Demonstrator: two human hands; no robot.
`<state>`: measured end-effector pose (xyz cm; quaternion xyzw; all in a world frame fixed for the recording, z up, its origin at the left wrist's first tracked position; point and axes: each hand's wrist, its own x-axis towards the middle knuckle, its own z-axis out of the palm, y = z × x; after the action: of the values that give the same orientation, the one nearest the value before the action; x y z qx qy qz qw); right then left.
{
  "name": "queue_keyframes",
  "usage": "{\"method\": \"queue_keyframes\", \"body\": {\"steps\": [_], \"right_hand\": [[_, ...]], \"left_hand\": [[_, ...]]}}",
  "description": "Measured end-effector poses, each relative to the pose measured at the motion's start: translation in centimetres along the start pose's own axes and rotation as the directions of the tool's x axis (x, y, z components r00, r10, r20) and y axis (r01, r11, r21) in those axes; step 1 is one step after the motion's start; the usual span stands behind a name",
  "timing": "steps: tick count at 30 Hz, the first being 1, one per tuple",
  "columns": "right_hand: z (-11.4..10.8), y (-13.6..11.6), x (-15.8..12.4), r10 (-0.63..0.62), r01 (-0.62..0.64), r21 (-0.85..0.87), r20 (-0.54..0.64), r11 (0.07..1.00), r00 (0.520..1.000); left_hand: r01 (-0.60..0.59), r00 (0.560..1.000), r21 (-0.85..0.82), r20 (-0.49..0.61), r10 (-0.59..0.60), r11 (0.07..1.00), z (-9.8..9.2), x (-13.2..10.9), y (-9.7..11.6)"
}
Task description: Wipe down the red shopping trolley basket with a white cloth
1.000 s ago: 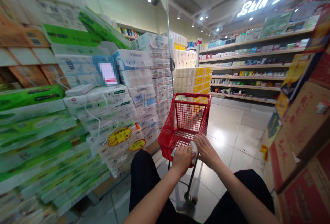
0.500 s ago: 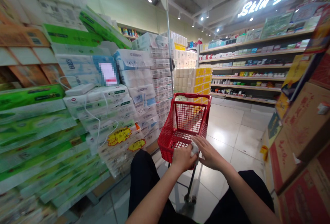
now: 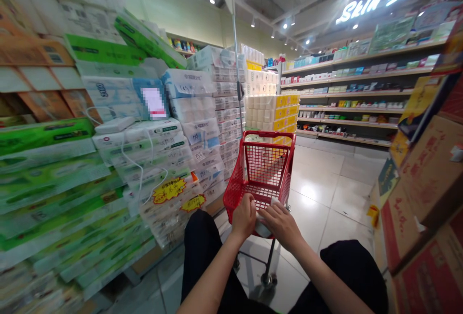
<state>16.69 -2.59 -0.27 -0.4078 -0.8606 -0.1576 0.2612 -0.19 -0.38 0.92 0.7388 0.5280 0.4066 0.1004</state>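
Your left hand is clenched over the near rim of the red shopping cart, fingers curled down on the handle edge. Your right hand lies just beside it, fingers spread and pressing a white cloth against that same rim; the cloth shows only as a small pale wad between your two hands (most of it is hidden under your fingers), so whether the right hand truly grips it or only holds it flat, you cannot tell from here. The cart's basket stretches away beyond your hands, standing on the tiled floor. To the left of your left hand rise stacked packs of tissue paper. Right of your right hand sit cardboard boxes, and far ahead run stocked shelves.
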Motion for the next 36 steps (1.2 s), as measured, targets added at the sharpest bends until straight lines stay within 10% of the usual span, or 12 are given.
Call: {"method": "queue_keyframes", "body": {"steps": [6, 15, 27, 31, 36], "right_hand": [[-1.3, 4.1, -0.6, -0.084, 0.083, 0.086, 0.003, 0.993, 0.996], [0.0, 11.6, 1.6, 0.193, -0.192, 0.174, 0.011, 0.966, 0.981], [1.6, 0.8, -0.6, 0.091, -0.075, 0.149, -0.105, 0.986, 0.990], [0.6, 3.0, 0.5, -0.087, 0.086, 0.156, -0.002, 0.984, 0.996], [0.0, 7.8, 2.3, 0.012, -0.012, 0.115, -0.002, 0.993, 1.000]], "left_hand": [[-0.141, 0.984, 0.167, 0.128, 0.121, 0.976, 0.4, -0.4, 0.2], [-0.248, 0.962, 0.287, 0.187, 0.200, 0.925, 1.0, -0.3, 0.7], [-0.302, 0.948, 0.375, 0.210, 0.237, 0.876, -1.3, 0.0, -1.5], [-0.339, 0.931, 0.311, 0.248, 0.268, 0.888, -2.4, -0.6, -1.8], [-0.356, 0.919, 0.293, 0.280, 0.276, 0.888, -2.4, -0.8, -1.6]]}}
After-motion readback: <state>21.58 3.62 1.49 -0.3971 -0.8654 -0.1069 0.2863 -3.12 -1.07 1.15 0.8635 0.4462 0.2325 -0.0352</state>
